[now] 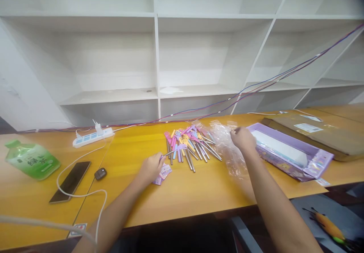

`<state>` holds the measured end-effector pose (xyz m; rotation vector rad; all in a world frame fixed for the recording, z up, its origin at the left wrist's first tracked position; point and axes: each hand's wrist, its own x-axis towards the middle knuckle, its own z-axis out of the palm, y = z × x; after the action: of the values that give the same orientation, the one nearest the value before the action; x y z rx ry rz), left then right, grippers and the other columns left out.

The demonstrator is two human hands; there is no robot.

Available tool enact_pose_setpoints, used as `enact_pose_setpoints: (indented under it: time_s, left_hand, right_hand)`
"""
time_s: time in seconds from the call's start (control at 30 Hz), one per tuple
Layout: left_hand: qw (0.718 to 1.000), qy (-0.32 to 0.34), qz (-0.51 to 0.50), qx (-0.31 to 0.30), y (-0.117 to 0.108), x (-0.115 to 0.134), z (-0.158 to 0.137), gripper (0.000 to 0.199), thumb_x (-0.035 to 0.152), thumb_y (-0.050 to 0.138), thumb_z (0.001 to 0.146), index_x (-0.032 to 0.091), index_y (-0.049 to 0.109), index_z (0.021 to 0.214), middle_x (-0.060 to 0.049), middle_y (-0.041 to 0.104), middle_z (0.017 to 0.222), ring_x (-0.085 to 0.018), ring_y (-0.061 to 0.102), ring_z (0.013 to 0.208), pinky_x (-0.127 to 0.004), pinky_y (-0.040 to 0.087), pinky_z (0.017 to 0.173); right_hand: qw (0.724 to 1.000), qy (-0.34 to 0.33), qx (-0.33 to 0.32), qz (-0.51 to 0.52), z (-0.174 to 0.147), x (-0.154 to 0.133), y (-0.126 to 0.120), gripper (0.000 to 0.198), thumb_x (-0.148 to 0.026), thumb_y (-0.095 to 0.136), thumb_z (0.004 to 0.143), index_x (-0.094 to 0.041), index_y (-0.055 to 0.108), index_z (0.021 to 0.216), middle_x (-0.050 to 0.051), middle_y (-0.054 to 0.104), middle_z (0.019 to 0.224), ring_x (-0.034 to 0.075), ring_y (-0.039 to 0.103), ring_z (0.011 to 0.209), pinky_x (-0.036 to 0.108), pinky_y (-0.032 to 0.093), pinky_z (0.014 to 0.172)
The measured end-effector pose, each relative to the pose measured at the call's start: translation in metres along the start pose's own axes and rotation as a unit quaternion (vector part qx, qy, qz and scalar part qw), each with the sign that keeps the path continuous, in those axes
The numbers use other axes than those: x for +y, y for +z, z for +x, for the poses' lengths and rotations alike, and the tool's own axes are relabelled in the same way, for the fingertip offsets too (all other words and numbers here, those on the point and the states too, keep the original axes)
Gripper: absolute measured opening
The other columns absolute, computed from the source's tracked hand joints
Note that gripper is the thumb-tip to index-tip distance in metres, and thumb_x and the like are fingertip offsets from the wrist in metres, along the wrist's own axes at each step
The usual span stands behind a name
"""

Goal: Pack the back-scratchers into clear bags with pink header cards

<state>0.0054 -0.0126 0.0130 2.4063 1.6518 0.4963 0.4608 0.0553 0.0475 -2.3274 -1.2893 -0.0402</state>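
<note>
My left hand (152, 167) is closed around the shaft of a back scratcher (179, 147) with a purple hand-shaped head, which points right over the pile. Beneath that hand lie small purple printed cards (164, 172), partly covered. A heap of back scratchers (196, 141) in pink, yellow, purple and blue, with metal shafts, spreads across the table's middle. To its right are crumpled clear plastic bags (227, 143). Over their right edge my right hand (244, 139) is closed, its fingertips pinched together; whether plastic is between them is hard to see.
A purple open box (321, 164) and a brown cardboard box (335, 135) stand at right. Leftward are a green bottle (31, 160), a phone (71, 181), a black earbud case (100, 173), a power strip (93, 137) and a loose white cable (104, 200). White shelves (156, 55) rise behind.
</note>
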Motion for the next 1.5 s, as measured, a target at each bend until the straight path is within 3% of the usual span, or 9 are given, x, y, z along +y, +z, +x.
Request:
enact_pose_setpoints:
  time_s: [0.17,0.3,0.47,0.6,0.83,0.97,1.13,1.3,1.5]
  left_hand:
    - [1.000,0.018,-0.006,0.007,-0.004,0.003,-0.004,0.037,0.043,0.030,0.110,0.022,0.059,0.099,-0.004,0.072,0.092,-0.018,0.068,0.083,-0.028,0.035,0.067]
    - [1.000,0.012,-0.015,0.005,-0.006,0.003,-0.005,0.037,0.044,0.030,0.110,0.023,0.059,0.098,-0.004,0.072,0.090,-0.020,0.068,0.081,-0.029,0.033,0.065]
    - [1.000,0.018,-0.021,0.006,-0.004,0.003,-0.006,0.036,0.044,0.033,0.109,0.023,0.058,0.094,-0.004,0.071,0.085,-0.020,0.066,0.076,-0.030,0.029,0.062]
    - [0.999,0.025,-0.029,0.008,-0.002,0.003,-0.006,0.034,0.043,0.035,0.108,0.023,0.059,0.093,-0.005,0.071,0.086,-0.020,0.065,0.077,-0.030,0.029,0.063]
    - [0.999,0.020,-0.032,-0.005,0.004,0.000,-0.006,0.035,0.045,0.037,0.107,0.022,0.059,0.093,-0.006,0.072,0.087,-0.021,0.066,0.077,-0.030,0.029,0.063]
    - [0.999,0.020,-0.034,-0.008,0.006,0.000,-0.006,0.037,0.047,0.036,0.107,0.022,0.061,0.093,-0.007,0.072,0.087,-0.021,0.066,0.076,-0.030,0.029,0.063]
    - [0.999,0.017,-0.038,-0.005,0.006,0.001,-0.007,0.036,0.046,0.040,0.106,0.022,0.062,0.092,-0.007,0.072,0.086,-0.021,0.066,0.075,-0.030,0.032,0.063]
    - [0.998,0.023,-0.064,0.009,0.005,0.002,-0.009,0.036,0.047,0.040,0.106,0.023,0.062,0.090,-0.005,0.071,0.084,-0.020,0.066,0.076,-0.029,0.035,0.066]
    - [0.990,0.037,-0.133,0.040,0.009,0.000,-0.008,0.031,0.046,0.038,0.106,0.025,0.061,0.101,-0.003,0.069,0.084,-0.020,0.065,0.077,-0.029,0.039,0.068]
  right_hand:
    - [0.992,0.051,-0.044,-0.104,0.003,0.053,0.029,0.070,-0.055,0.063,0.087,-0.006,0.058,0.136,0.029,0.064,0.129,0.043,0.052,0.129,0.055,0.036,0.103]
    - [0.996,0.040,0.025,-0.072,0.005,0.071,0.035,0.050,-0.052,0.056,0.090,-0.017,0.068,0.124,0.021,0.071,0.110,0.040,0.054,0.122,0.057,0.031,0.101]
    - [0.996,0.010,0.058,-0.064,0.019,0.074,0.015,0.030,-0.037,0.055,0.091,-0.021,0.076,0.106,0.017,0.073,0.099,0.038,0.059,0.113,0.055,0.032,0.099]
    - [0.996,0.013,0.021,-0.088,0.025,0.073,0.004,0.036,-0.029,0.051,0.093,-0.025,0.077,0.117,0.020,0.073,0.110,0.035,0.065,0.099,0.045,0.043,0.081]
    - [0.996,-0.026,0.017,-0.082,0.029,0.069,0.002,0.051,-0.021,0.052,0.091,-0.023,0.070,0.138,0.025,0.071,0.119,0.033,0.066,0.096,0.041,0.040,0.071]
    - [0.997,-0.031,0.023,-0.070,0.033,0.069,0.001,0.041,-0.022,0.056,0.085,-0.020,0.081,0.116,0.024,0.071,0.115,0.029,0.064,0.084,0.039,0.039,0.066]
    - [0.995,-0.041,0.076,-0.057,0.032,0.071,-0.001,0.031,-0.027,0.057,0.081,-0.023,0.085,0.095,0.019,0.071,0.106,0.024,0.057,0.073,0.039,0.037,0.065]
    - [0.970,-0.105,0.217,-0.031,0.026,0.066,-0.006,0.026,-0.032,0.057,0.085,-0.023,0.082,0.086,0.015,0.070,0.110,0.028,0.056,0.101,0.043,0.038,0.087]
    - [0.953,-0.118,0.280,0.019,0.014,0.034,-0.037,0.036,-0.034,0.048,0.097,-0.020,0.076,0.114,0.016,0.073,0.111,0.025,0.061,0.093,0.037,0.038,0.078]
